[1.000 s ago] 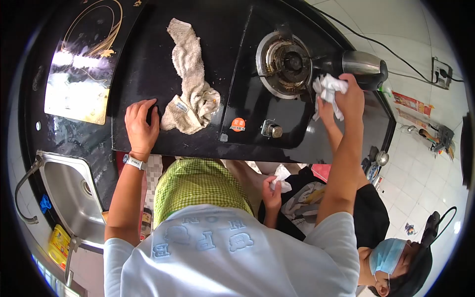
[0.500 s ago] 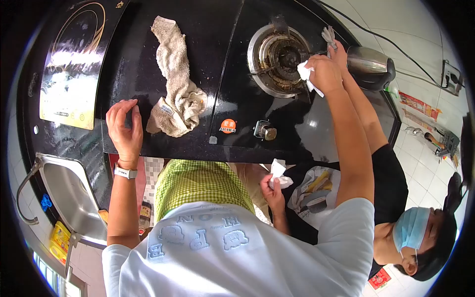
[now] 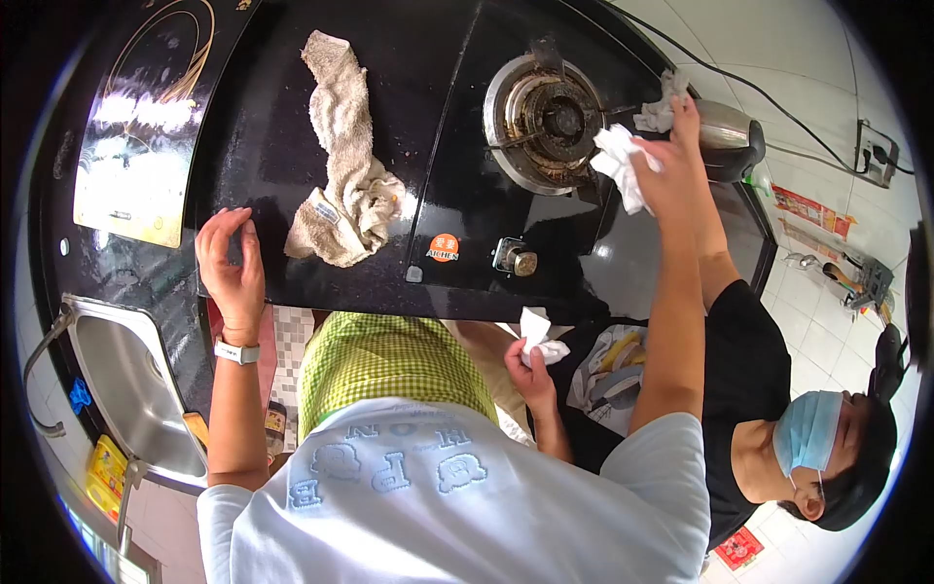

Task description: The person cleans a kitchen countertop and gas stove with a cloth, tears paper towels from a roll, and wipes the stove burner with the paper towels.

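My left hand (image 3: 232, 265), with a white watch at the wrist, rests at the front edge of the black counter, its fingers loosely bent and apart, holding nothing. Just right of it lies a crumpled beige towel (image 3: 341, 156). My right hand (image 3: 673, 182) is closed on a white paper tissue (image 3: 625, 167), beside the right rim of the round gas burner (image 3: 530, 177). Behind it, a co-worker's hand (image 3: 688, 127) holds a greyish crumpled tissue (image 3: 664, 105). The co-worker's other hand (image 3: 533, 378) grips another white tissue (image 3: 541, 339) below the counter edge.
A metal kettle (image 3: 728, 141) stands right of the burner. The stove knob (image 3: 513, 257) sits near the front edge. On the left are an induction cooker (image 3: 136, 185) and a steel sink (image 3: 122, 365). The masked co-worker (image 3: 749, 341) stands close on my right.
My right hand and its tissue have shifted slightly right, off the burner's edge, and more of the tissue shows. The co-worker's upper hand has moved slightly. The view has shifted a little.
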Demonstrator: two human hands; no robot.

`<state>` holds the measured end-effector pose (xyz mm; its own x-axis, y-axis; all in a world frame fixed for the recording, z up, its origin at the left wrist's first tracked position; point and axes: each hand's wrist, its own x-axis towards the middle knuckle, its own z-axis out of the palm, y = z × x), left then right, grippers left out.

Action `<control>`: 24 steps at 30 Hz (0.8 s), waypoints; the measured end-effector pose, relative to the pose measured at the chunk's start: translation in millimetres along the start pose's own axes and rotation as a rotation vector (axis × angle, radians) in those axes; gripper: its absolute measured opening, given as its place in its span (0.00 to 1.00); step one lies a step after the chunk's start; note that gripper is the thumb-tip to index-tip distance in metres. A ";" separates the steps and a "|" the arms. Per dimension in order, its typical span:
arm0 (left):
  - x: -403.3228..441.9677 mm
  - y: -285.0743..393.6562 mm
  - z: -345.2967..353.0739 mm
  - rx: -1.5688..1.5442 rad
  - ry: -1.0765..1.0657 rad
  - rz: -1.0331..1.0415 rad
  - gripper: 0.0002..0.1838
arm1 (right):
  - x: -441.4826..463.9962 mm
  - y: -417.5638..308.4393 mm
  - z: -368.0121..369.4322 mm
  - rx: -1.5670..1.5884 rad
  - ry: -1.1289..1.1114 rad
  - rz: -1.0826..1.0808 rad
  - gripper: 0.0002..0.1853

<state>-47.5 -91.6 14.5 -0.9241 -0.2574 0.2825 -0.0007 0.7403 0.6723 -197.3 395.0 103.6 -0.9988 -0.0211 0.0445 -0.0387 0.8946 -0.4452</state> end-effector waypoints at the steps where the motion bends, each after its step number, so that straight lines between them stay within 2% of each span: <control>1: 0.1 0.0 0.6 -0.004 0.001 0.008 0.09 | 7.8 19.5 11.6 -0.212 0.000 -0.148 0.12; 5: 8.7 19.9 -0.5 0.006 -0.016 0.025 0.09 | 33.5 19.0 49.9 -0.300 -0.063 -0.149 0.10; 7: 21.7 48.5 -4.5 0.137 -0.193 -0.451 0.10 | 40.0 5.6 55.6 -0.348 -0.158 0.187 0.09; 8: 17.6 40.4 -1.6 0.140 -0.194 -0.449 0.10 | 38.2 0.3 55.2 -0.344 -0.158 0.189 0.09; 10: 7.0 19.0 7.4 -0.055 0.013 0.032 0.11 | 29.6 -9.0 50.0 -0.333 -0.300 0.278 0.09; 12: 4.2 12.8 11.2 -0.050 0.014 0.032 0.11 | 21.2 4.7 52.0 -0.308 -0.297 0.140 0.09; 14: 2.9 13.1 13.3 -0.058 0.026 0.003 0.10 | 22.4 3.3 56.0 -0.426 -0.216 -0.025 0.08; 17: 3.9 8.7 15.0 -0.054 0.025 -0.016 0.10 | 41.1 -1.9 62.8 -0.445 -0.069 -0.142 0.07; 20: 5.6 9.4 9.8 -0.048 0.019 -0.006 0.10 | 36.4 -10.3 63.4 -0.484 -0.101 -0.092 0.07; 22: 7.0 8.0 7.9 -0.048 0.025 -0.008 0.09 | 26.4 -14.4 57.1 -0.474 -0.225 -0.008 0.07; 24: 6.5 4.5 6.7 -0.041 0.042 -0.018 0.09 | 27.9 -10.5 52.9 -0.493 -0.331 -0.033 0.05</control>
<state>-56.1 -85.8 14.7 -0.9074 -0.2968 0.2976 -0.0010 0.7096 0.7046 -226.3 361.4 62.3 -0.9568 -0.1199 -0.2650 -0.1305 0.9912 0.0228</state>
